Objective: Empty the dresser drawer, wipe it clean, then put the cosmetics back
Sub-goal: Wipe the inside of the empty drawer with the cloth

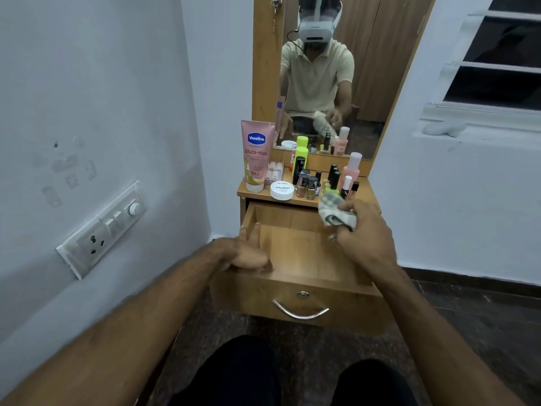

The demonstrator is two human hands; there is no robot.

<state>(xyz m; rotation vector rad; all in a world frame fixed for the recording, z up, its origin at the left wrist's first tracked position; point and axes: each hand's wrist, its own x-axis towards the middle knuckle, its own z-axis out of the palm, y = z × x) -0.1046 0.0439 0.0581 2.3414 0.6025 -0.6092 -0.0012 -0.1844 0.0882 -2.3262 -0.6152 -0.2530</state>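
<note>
The wooden dresser drawer [298, 291] is pulled out and its inside shows bare wood. My left hand [248, 253] rests on the drawer's left wall, fingers over the rim. Above the drawer's back right corner, my right hand [363, 230] is closed around a crumpled checked cloth [336, 210]. The cosmetics stand on the dresser top [366, 191]: a pink Vaseline tube [256, 156], a white round jar [282, 190], several nail polish bottles [307, 184], a green bottle [301, 155] and a pink bottle [351, 168].
A mirror [322, 83] rises behind the dresser top and reflects me. A wall with a switch panel [102, 230] is close on the left. The right wall carries a window [491, 60]. My knees are below the drawer front, whose metal handle [300, 312] faces me.
</note>
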